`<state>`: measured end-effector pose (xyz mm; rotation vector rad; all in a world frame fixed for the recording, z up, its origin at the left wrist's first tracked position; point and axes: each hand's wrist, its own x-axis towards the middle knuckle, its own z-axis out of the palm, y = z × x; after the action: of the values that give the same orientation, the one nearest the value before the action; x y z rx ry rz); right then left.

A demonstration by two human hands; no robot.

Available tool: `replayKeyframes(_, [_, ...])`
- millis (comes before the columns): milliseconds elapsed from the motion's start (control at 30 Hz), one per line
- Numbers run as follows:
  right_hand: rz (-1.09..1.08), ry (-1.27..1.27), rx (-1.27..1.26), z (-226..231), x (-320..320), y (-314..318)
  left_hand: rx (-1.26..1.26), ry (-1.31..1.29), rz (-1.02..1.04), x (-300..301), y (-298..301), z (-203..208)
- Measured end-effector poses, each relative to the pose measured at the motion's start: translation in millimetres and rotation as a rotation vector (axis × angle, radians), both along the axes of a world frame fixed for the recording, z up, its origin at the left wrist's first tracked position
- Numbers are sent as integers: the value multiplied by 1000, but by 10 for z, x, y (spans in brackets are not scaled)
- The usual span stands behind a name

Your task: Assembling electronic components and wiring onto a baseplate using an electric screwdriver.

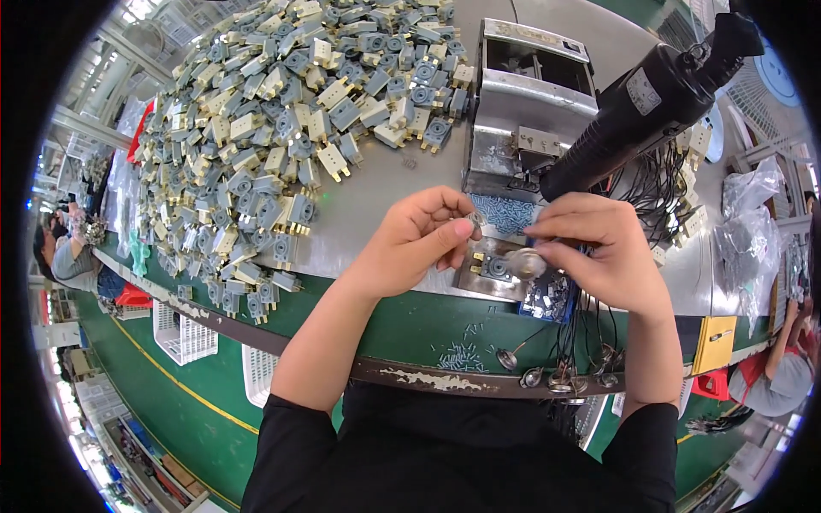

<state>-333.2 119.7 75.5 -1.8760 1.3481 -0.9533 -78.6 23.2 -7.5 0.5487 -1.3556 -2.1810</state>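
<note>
My left hand [417,239] is closed, thumb and index finger pinching a small shiny metal piece [477,222]. To its right, my right hand [599,248] is closed over a round metal part [527,263], smeared by motion, with the fingertips at its upper edge. Below and between the hands, a grey block with brass prongs [495,267] sits on a metal fixture, partly behind the round part. Just beyond, small bluish screws [505,212] fill the front of a metal screw feeder [534,94]. A blue tray [547,313] of small metal pieces lies under my right hand.
A black powered screwdriver [637,111] slants over the feeder. Grey-and-cream pronged blocks [291,111] are heaped at the left. Loose screws [462,356] and round metal cable ends [560,381] lie near the front edge. Black cables [663,188] and a yellow pad [714,344] are at the right.
</note>
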Motion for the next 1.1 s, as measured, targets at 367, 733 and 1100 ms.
replayKeyframes(367, [74, 151, -165, -217, 245, -197, -43, -138, 12, -14, 70, 95])
replayKeyframes(733, [11, 247, -222, -338, 359, -224, -537, -304, 178, 42, 63, -19])
replayKeyframes(1100, [-82, 181, -93, -330, 393, -209, -278, -227, 312, 28, 52, -88])
